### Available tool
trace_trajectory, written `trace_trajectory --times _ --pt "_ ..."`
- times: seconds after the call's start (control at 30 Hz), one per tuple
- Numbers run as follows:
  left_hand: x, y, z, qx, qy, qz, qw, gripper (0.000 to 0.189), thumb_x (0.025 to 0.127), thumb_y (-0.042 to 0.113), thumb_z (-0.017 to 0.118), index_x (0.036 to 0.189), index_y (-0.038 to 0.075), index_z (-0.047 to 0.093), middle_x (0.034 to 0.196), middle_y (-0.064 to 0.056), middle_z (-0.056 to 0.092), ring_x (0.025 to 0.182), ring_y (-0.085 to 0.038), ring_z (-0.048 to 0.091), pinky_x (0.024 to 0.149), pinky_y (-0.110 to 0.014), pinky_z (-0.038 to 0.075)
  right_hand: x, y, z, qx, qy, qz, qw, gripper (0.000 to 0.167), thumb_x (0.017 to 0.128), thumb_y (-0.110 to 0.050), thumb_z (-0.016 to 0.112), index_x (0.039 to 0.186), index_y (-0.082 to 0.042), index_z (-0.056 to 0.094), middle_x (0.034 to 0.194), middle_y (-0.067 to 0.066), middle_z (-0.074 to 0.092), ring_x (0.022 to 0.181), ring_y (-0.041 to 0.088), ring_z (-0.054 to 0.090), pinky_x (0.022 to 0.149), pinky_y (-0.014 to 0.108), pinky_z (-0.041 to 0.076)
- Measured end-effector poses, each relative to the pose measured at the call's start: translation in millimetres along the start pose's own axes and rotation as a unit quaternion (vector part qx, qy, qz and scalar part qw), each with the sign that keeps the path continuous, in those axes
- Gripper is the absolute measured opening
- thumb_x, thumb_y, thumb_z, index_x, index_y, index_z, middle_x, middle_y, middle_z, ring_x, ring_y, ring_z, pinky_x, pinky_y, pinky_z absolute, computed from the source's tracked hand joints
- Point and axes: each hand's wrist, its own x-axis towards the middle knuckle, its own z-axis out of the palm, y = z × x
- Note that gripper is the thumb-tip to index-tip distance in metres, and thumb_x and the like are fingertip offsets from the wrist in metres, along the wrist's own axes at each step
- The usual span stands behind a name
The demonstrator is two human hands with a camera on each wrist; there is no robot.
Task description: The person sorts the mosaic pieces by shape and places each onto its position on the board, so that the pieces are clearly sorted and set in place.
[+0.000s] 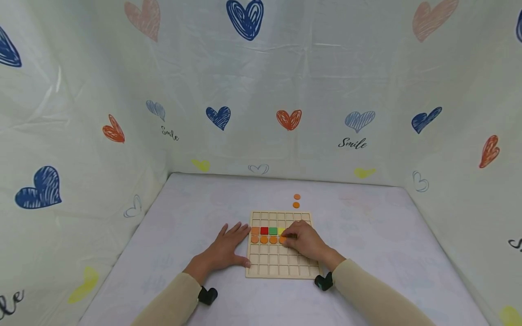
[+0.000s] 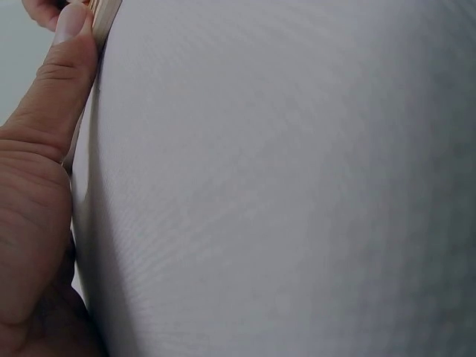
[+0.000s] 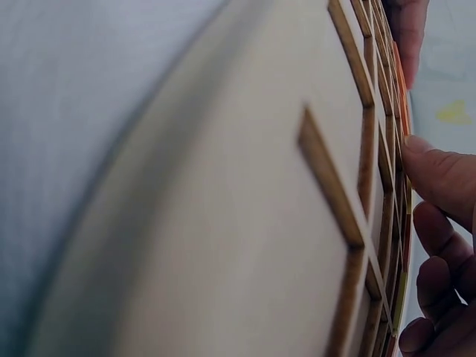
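A square wooden grid board [image 1: 281,270] lies on the table. One row of its cells holds coloured square tiles: orange, red [image 1: 264,231], green [image 1: 273,231] and yellow. Several orange discs [image 1: 264,239] line the row just below. My right hand [image 1: 306,239] is over the board with bent fingers, thumb and fingertips at the rightmost visible orange disc [image 1: 282,240]; they hide part of it. My left hand [image 1: 224,249] lies spread on the table at the board's left side. In the left wrist view, the left thumb [image 2: 63,82] touches the board's edge [image 2: 105,18].
Two loose orange discs [image 1: 296,205] lie on the table beyond the board's far edge. A white cloth [image 1: 195,199] covers the table. Behind and at both sides hangs a white curtain [image 1: 261,81] printed with hearts.
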Motion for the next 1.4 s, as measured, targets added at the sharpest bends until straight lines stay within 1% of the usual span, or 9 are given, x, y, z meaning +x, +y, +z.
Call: trace_trajectory --times 0.1,0.27,0.4,0.57,0.73,0.9,1.03,1.27,1.4 --pt "0.1 0.2 -0.2 0.001 0.000 0.001 1.0000 0.114 0.077 0.064 0.086 0.166 0.015 0.035 0.173 -0.003 0.034 0.164 -0.028 0.019 0.134 -0.057 0.005 -0.6 -1 -1 0.000 0.005 -0.006 1.0000 0.013 0.093 -0.019 0.081 0.106 -0.017 0.083 0.103 -0.010 0.073 0.103 0.014 0.059 0.091 0.037 0.054" --pt "0.3 0.2 -0.3 0.001 0.000 0.001 1.0000 0.114 0.077 0.064 0.086 0.166 0.015 0.035 0.173 -0.003 0.034 0.164 -0.028 0.019 0.134 -0.057 0.006 -0.6 -1 0 -0.002 0.009 -0.004 0.9999 0.013 0.093 -0.018 0.082 0.106 -0.017 0.083 0.102 -0.011 0.072 0.103 0.014 0.060 0.091 0.037 0.055" --pt "-0.3 1.1 -1.2 -0.002 0.001 0.001 1.0000 0.114 0.077 0.063 0.086 0.166 0.015 0.035 0.173 -0.004 0.034 0.164 -0.028 0.019 0.134 -0.057 0.006 0.1 -2 1 -0.008 0.011 0.005 0.9999 0.011 0.094 -0.019 0.081 0.105 -0.019 0.082 0.101 -0.012 0.071 0.102 0.012 0.060 0.091 0.035 0.054" --pt "-0.3 0.5 -1.9 -0.006 -0.001 0.000 1.0000 0.114 0.077 0.063 0.086 0.166 0.015 0.034 0.173 -0.003 0.033 0.164 -0.028 0.018 0.134 -0.057 0.005 2.0 -4 -1 -0.012 0.017 0.019 0.9996 0.010 0.093 -0.021 0.082 0.103 -0.019 0.082 0.098 -0.013 0.070 0.096 0.011 0.058 0.087 0.034 0.054" --pt "-0.1 0.1 -2.0 -0.005 -0.001 0.001 1.0000 0.114 0.077 0.062 0.086 0.166 0.014 0.034 0.173 -0.004 0.033 0.164 -0.028 0.018 0.134 -0.057 0.005 7.5 -3 -13 -0.002 0.046 0.054 0.9975 0.011 0.092 -0.022 0.083 0.102 -0.017 0.082 0.094 -0.013 0.069 0.091 0.011 0.056 0.083 0.033 0.053" --pt "1.1 -0.2 -1.3 -0.006 -0.005 0.000 1.0000 0.114 0.077 0.063 0.086 0.167 0.015 0.033 0.173 -0.004 0.032 0.164 -0.028 0.017 0.134 -0.056 0.004 16.7 5 -28 0.013 0.071 0.089 0.9933 0.016 0.095 -0.020 0.079 0.110 -0.013 0.082 0.102 -0.006 0.072 0.094 0.016 0.056 0.082 0.035 0.052" --pt "1.9 -1.0 -2.2 -0.009 -0.005 0.002 0.9999 0.114 0.078 0.063 0.086 0.167 0.014 0.033 0.173 -0.004 0.032 0.164 -0.028 0.017 0.134 -0.057 0.004 26.4 14 -39 0.026 0.086 0.108 0.9901 0.021 0.096 -0.021 0.079 0.113 -0.009 0.080 0.107 0.002 0.073 0.098 0.023 0.058 0.083 0.037 0.051" --pt "2.6 -3.1 -0.1 -0.004 -0.009 0.006 0.9999 0.116 0.077 0.066 0.084 0.167 0.015 0.033 0.174 -0.004 0.032 0.164 -0.028 0.018 0.134 -0.056 0.004 41.7 28 -54 0.023 0.086 0.135 0.9869 0.029 0.099 -0.022 0.075 0.124 -0.006 0.077 0.110 0.007 0.072 0.102 0.027 0.056 0.082 0.036 0.049" --pt "1.7 -3.0 1.0 -0.005 -0.008 0.003 0.9999 0.116 0.077 0.065 0.085 0.167 0.016 0.032 0.174 -0.003 0.031 0.164 -0.028 0.017 0.134 -0.056 0.004 51.4 36 -60 0.018 0.084 0.139 0.9865 0.029 0.100 -0.021 0.074 0.125 -0.007 0.075 0.110 0.008 0.071 0.103 0.028 0.056 0.082 0.038 0.048"
